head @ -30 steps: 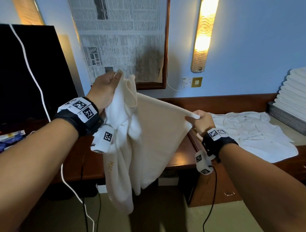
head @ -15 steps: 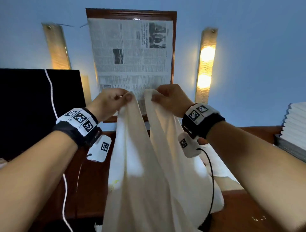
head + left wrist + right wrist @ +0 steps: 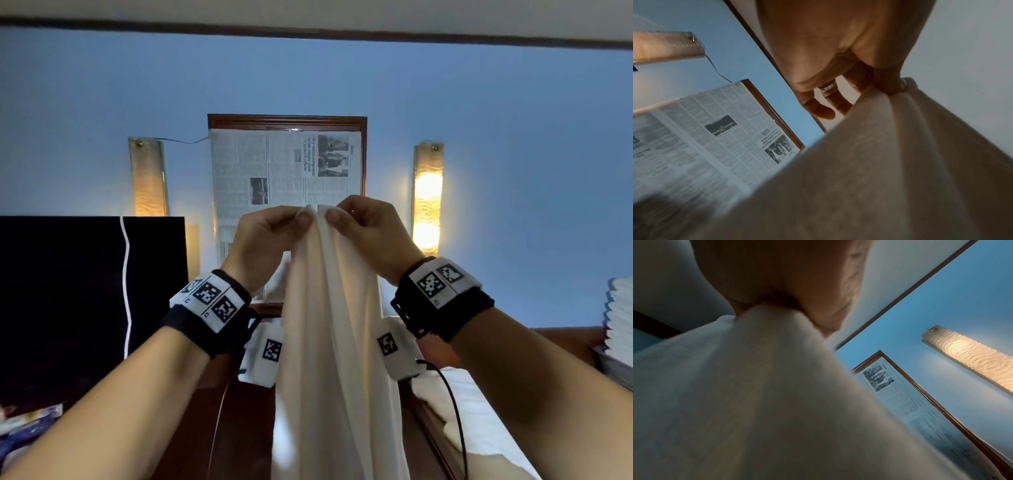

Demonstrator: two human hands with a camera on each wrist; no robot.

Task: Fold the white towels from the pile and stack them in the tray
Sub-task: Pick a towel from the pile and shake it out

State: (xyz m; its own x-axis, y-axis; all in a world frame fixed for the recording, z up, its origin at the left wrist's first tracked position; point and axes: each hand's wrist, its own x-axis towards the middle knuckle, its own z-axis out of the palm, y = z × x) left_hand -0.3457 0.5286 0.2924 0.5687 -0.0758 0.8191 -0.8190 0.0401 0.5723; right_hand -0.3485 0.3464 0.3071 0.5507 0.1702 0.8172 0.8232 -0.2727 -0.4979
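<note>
Both my hands, L & R, pinch the towel top corners together up high, thumbs nearly touching, cloth hanging long-axis straight down betw my wrists, above the desk.

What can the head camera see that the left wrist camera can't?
Only the head view shows both hands together, the left hand and right hand, pinching the towel's top edge side by side. It also shows the black screen, the lit wall lamp and the stack of folded towels.

Only the left wrist view shows a ring on a finger, seen from below.

Both show the hanging white towel and the framed newspaper.
</note>
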